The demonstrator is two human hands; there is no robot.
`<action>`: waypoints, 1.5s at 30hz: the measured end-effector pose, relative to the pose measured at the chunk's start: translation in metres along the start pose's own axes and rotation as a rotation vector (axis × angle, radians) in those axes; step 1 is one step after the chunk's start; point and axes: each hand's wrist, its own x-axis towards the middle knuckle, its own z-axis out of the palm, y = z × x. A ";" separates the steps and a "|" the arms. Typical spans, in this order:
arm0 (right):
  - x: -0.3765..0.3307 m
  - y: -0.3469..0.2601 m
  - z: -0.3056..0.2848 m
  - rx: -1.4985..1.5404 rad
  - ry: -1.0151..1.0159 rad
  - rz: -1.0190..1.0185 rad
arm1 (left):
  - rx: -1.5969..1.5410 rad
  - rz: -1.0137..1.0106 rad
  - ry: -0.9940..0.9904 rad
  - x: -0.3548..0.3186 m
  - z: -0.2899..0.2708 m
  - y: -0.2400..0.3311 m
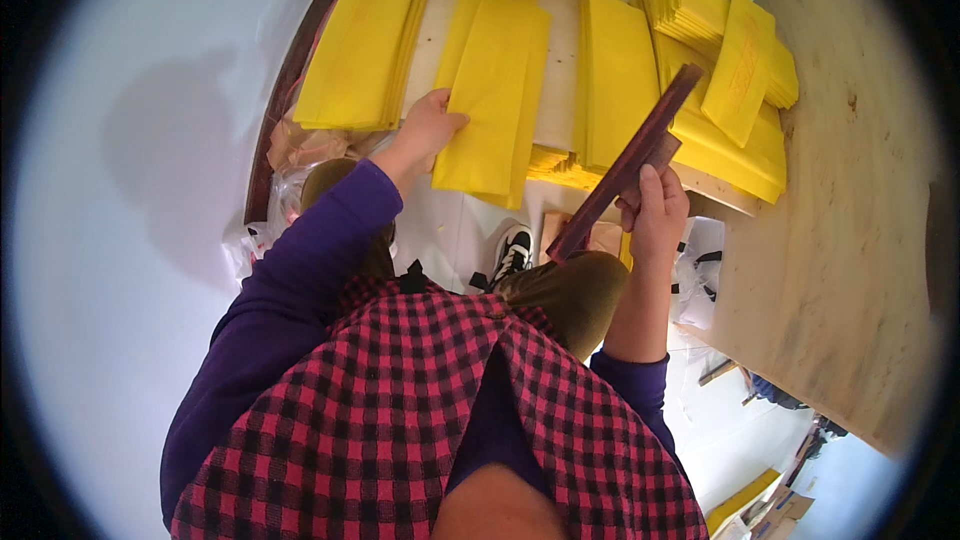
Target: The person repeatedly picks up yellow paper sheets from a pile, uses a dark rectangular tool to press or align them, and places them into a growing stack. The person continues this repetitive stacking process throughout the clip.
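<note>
Your left hand (pixel 428 135) is closed at the left edge of the middle yellow stack (pixel 490 90), thumb lying over the top face; how many layers sit in that pinch, you can't tell from here. Your right hand (pixel 655 208) is wrapped around the short block of a dark red-brown wooden bar tool (pixel 626 162), thumb up along it.

Now the spread, biggest first: a pale plywood panel (pixel 820 240) fills your right side, and ahead of you runs the wooden tabletop (pixel 562 65), bare strips showing between the stacks. The middle stack lies lengthwise away from you, slightly fanned, its near end reaching past your left thumb toward your knees. Left of it, the left yellow stack (pixel 358 45) sits well squared, just beyond that same hand. Over to the right, another yellow stack (pixel 618 70) lies beyond the bar, which crosses in front of its near right part. Farther right, a small fanned yellow bundle (pixel 688 5) rests near a loose yellow strip (pixel 742 65), tilted across the pile there.

The bar itself slants in your grip, far end up and right, near end down by your right knee. Smallest of all, a black-and-white shoe (pixel 513 252) shows below the table's near edge.
</note>
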 end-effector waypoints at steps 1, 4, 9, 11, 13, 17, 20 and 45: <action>0.002 -0.002 0.005 -0.035 -0.005 0.003 | -0.006 0.010 -0.004 0.000 -0.002 -0.001; 0.005 -0.006 0.023 -0.085 -0.059 -0.046 | -0.097 0.034 -0.002 0.001 -0.005 -0.006; 0.014 -0.018 0.049 -0.223 -0.149 0.001 | -0.051 0.099 0.069 0.002 -0.014 -0.012; 0.025 -0.023 0.062 -0.368 -0.191 0.022 | -0.059 0.106 0.095 0.007 -0.016 -0.011; 0.037 -0.025 0.078 -0.425 -0.222 -0.025 | -0.093 0.067 0.111 0.010 -0.016 -0.008; 0.059 -0.030 0.105 -0.625 -0.286 -0.053 | -0.001 0.065 0.106 0.008 -0.021 -0.008; 0.077 -0.029 0.125 -0.798 -0.342 -0.054 | 0.062 0.134 0.069 0.010 -0.029 -0.009; 0.132 0.025 0.203 -1.431 -0.426 0.023 | 0.315 0.183 0.170 0.003 -0.050 -0.040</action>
